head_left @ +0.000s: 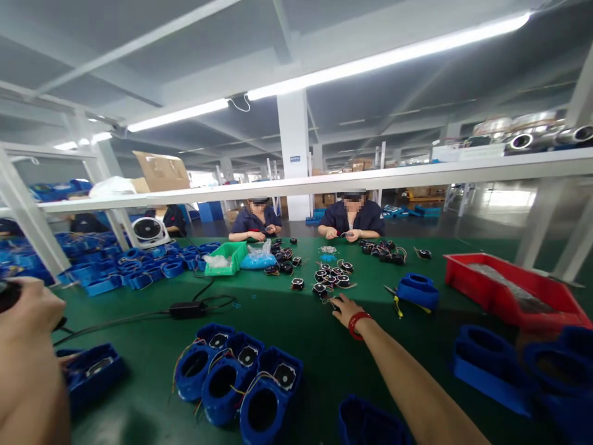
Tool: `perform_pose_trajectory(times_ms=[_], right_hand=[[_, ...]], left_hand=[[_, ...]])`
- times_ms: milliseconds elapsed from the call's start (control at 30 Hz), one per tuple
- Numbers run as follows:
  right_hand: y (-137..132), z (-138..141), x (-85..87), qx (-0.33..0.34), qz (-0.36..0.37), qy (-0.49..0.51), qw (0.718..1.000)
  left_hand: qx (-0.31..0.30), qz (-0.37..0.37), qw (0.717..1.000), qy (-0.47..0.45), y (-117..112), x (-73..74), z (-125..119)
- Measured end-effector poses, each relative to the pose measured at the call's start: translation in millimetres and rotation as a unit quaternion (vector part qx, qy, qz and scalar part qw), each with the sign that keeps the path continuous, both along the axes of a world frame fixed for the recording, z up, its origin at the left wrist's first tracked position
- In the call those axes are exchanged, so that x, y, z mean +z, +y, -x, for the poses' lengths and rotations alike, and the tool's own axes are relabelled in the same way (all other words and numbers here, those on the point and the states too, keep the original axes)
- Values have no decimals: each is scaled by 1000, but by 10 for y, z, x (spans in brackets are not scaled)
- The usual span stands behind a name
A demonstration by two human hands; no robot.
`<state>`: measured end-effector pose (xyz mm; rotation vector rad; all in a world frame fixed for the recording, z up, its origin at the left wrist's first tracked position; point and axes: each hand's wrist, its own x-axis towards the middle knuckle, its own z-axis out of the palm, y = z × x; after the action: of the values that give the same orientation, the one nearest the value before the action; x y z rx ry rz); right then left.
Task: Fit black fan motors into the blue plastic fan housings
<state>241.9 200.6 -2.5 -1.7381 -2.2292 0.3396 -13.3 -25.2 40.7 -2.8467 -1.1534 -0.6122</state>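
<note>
At the left edge, my left hand (34,312) is closed around a black rounded object (8,295), mostly cut off by the frame. My right hand (345,309), with a red band (359,324) on the wrist, stretches forward over the table, fingers apart. Its fingertips are at the near edge of a cluster of small black fan-like motors (331,278) with thin wires. Whether they touch one, I cannot tell. Three blue plastic housings (222,383) lie in front of me, each with a motor fitted and wires hanging out. Another blue housing (104,371) sits beside my left forearm.
Cutters with yellow handles (397,304) lie by a blue housing (419,290). A red bin (509,290) is right; a green bin (225,259) stands farther back. A cable with a black adapter (185,309) crosses the left. Two co-workers sit opposite, under a white shelf (296,185).
</note>
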Motion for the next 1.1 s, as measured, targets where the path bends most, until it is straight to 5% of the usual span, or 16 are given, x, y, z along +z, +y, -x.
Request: perform_pose_trajectory(times_ms=[100,167,300,467,633,733,867,1100], right_hand=[[-126,-35,0,19,-14,31,999],[-319,-138,-17,32,-17,54,998],[-850,-349,90,46,-34,112,992],[-1624,-386,564,64,-94,202,973],[-2174,-331,877,103,-105,281,948],[-2292,-341,763,114,-92,269,952],[-2377,-371,406,120,-68,252,958],[-2539,-409,58,118,-52,222,966]], left_hand=[[-13,28,1000,7,-103,-220,-290],[10,42,999,-31,-138,-243,-397],[89,69,985,-130,10,-63,-717],[90,3,986,-139,235,168,-1165],[32,-5,983,-179,107,264,-1107],[-6,91,975,-201,-80,335,-942],[-63,227,951,-202,-366,357,-762],[-100,234,956,-148,-623,-27,-672]])
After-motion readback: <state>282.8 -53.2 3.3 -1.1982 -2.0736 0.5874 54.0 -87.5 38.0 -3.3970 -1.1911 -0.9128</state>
